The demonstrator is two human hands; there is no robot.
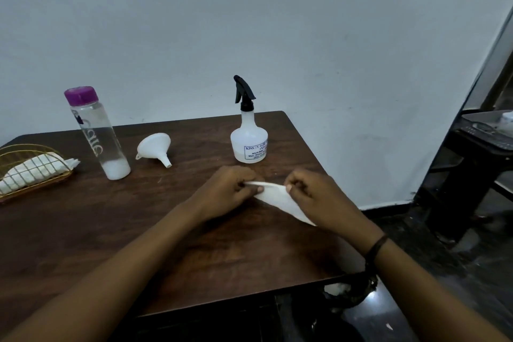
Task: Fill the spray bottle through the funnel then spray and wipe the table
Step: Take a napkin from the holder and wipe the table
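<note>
A pale wall (249, 22) backs the scene; dark furniture (472, 153) stands on glossy floor (416, 258).

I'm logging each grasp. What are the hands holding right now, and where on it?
Both hands pinch one white tissue: left hand at its left end, right hand at its upper right edge.

Plain room, wooden table (83, 230) against bare painted wall (249, 22), tiled floor (472, 272)
</note>
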